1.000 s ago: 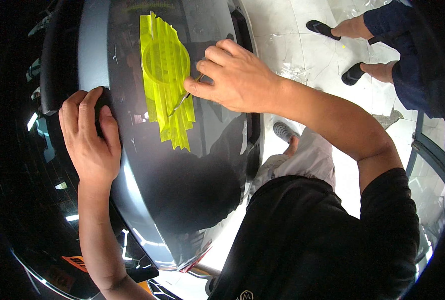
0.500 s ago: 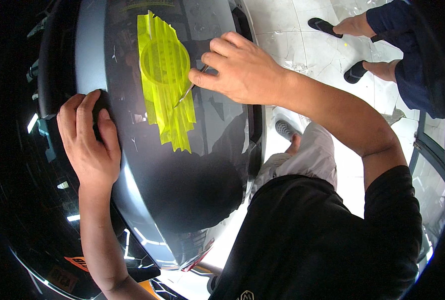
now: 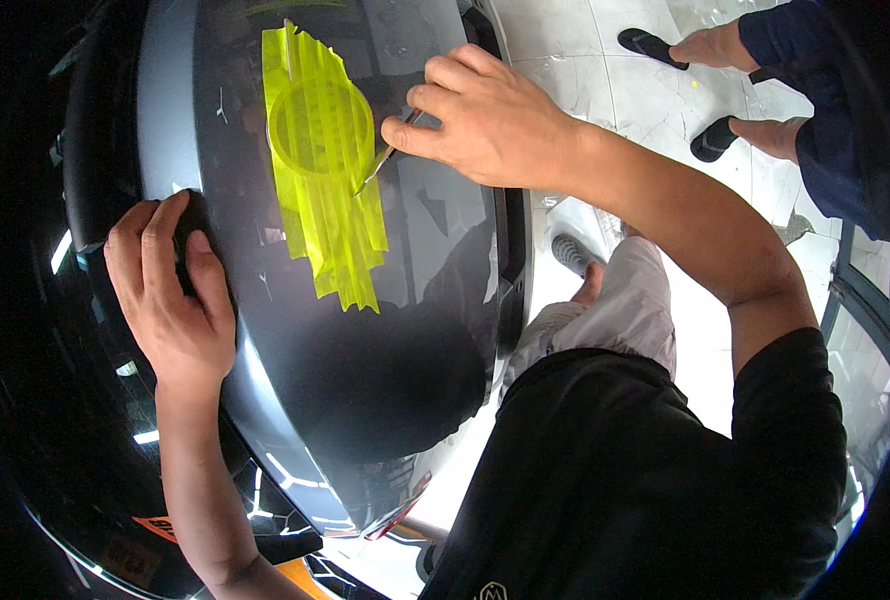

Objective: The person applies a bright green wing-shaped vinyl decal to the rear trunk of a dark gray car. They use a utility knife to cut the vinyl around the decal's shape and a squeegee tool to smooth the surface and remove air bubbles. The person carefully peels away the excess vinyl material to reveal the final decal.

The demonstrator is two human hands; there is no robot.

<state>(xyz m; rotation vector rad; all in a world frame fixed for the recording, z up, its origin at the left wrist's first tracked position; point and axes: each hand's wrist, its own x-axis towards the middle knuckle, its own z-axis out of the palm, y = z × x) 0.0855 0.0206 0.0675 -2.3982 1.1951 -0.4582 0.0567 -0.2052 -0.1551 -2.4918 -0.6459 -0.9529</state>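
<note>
Strips of bright yellow-green masking tape lie on a dark grey car body panel, over a round shape that shows through. My right hand pinches a slim metal tool with a pointed end; whether it is a knife or tweezers I cannot tell. Its tip meets the tape's right side, just below the round shape. At the panel's left edge rests my left hand, fingers and thumb apart around a dark part partly hidden by them.
Dark, shiny car glass lies to the left. On the right, another person's feet in black flip-flops stand on the white tiled floor. A glass-panelled frame is at the far right.
The tool tip has moved slightly up and to the right along the tape. My right hand has shifted a little up. My left hand stays at the panel's edge.
</note>
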